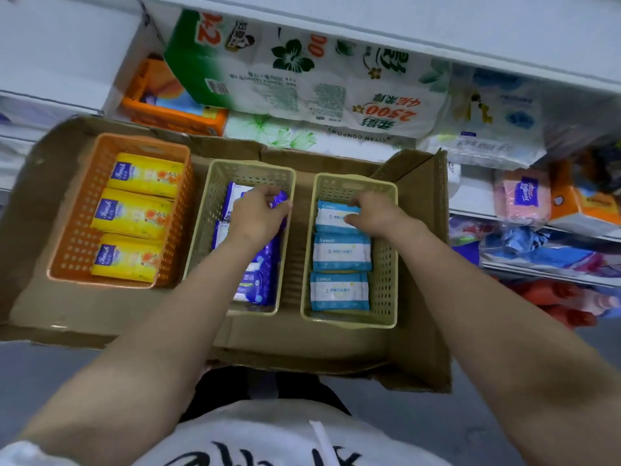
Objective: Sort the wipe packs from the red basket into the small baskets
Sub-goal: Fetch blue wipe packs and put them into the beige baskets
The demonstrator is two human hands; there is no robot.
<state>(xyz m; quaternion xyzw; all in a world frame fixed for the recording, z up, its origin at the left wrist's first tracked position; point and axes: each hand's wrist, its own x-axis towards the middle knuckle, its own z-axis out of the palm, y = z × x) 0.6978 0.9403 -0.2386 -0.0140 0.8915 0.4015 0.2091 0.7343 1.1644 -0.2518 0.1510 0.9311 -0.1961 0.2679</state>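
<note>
Three small baskets stand side by side on a flattened cardboard sheet (416, 331). The orange basket (79, 227) on the left holds three yellow wipe packs (134, 213). In the middle beige basket (201, 230) lie purple wipe packs (258, 284); my left hand (257, 215) grips the far purple pack (279, 200) there. The right beige basket (384, 260) contains three blue-and-white wipe packs (341, 253), and my right hand (376, 213) holds the farthest one (331, 216), fingers curled on it. No red basket is in view.
Behind the cardboard, low shelves carry a big green-and-white tissue roll pack (302, 72), an orange pack (168, 102) and other paper goods. More tissue packs (527, 200) sit on shelves at the right. Grey floor lies in front.
</note>
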